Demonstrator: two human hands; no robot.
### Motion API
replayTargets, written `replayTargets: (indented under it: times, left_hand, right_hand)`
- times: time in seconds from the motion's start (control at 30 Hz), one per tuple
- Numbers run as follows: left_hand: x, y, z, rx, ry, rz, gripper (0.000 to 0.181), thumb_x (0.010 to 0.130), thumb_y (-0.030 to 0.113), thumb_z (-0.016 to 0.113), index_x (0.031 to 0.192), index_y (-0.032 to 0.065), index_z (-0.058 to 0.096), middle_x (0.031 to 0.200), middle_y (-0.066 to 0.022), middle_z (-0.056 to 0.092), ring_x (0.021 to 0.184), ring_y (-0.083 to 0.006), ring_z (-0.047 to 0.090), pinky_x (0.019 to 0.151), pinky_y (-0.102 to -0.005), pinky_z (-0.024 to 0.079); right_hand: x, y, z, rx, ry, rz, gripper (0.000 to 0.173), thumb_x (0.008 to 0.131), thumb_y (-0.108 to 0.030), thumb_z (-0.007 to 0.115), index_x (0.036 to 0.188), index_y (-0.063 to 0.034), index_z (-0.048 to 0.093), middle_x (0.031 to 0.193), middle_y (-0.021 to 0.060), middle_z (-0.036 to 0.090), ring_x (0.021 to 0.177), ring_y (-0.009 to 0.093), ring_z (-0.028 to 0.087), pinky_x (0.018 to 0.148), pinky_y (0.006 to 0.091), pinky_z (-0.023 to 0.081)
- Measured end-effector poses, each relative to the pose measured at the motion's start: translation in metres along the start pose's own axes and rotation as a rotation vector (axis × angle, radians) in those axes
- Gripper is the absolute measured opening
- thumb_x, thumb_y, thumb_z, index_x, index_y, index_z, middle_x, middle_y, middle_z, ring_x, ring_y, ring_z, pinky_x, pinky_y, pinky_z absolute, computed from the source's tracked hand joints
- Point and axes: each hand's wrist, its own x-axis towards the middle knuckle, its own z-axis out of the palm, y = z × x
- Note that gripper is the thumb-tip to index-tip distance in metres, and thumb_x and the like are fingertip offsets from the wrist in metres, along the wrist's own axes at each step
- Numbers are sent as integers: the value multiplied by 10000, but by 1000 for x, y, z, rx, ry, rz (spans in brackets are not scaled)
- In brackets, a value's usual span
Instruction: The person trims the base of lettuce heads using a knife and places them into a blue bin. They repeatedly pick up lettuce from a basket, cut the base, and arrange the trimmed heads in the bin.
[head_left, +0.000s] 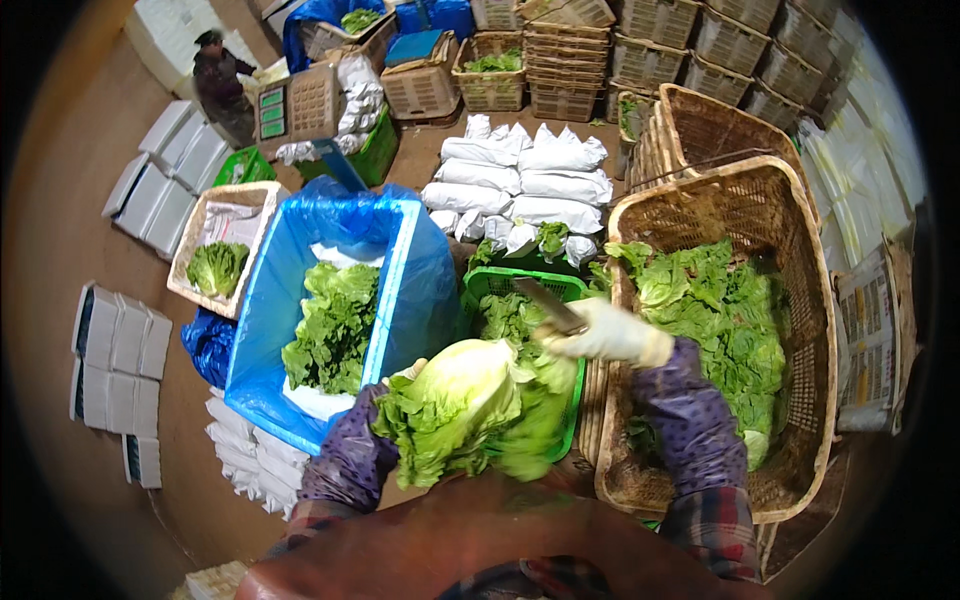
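My left hand (409, 371), mostly hidden behind the leaves, holds a head of leafy lettuce (457, 409) with its pale base tilted up and away from me. A knife (551, 301) is in my right hand (611, 330), which wears a whitish glove; the blade points up and left. Blurred loose lettuce leaves (536, 435) hang between the head and my right hand, over a green plastic crate (517, 274). Whether the right fingers also touch these leaves is unclear. More leaves (510, 315) lie inside that crate.
Left stands a blue-lined crate (394, 292) holding lettuce (334, 322). A large brown plastic basket (821, 322) with lettuce (720, 322) is at right. White wrapped bundles (559, 184) lie ahead. Beyond are a scale (296, 105), stacked crates (566, 71) and a person (221, 82).
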Motion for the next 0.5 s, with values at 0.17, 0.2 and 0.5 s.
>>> replayTargets:
  times: [0.17,0.2,0.5]
  left_hand:
    - [-11,16,28,462,71,143,986,867,441,758,1607,82,214,1625,-138,304,1451,-314,380,1224,-446,289]
    - [1,-5,46,598,255,317,991,889,388,757,1623,115,150,1620,-114,297,1452,-286,361,1209,-438,293]
    - [-131,75,0,693,747,745,1079,824,356,839,1624,121,154,1620,-241,258,1503,-352,278,1212,-475,281]
  right_hand:
    - [-9,32,34,-250,402,-91,712,913,-527,698,1418,-51,538,1351,111,631,1100,204,651,857,357,560]
    - [-6,48,54,185,295,-28,713,913,-517,704,1420,-46,534,1354,110,627,1111,203,642,871,355,552]
    - [105,7,197,1037,216,-67,730,906,-428,759,1442,-7,499,1378,103,587,1216,196,569,995,340,477]
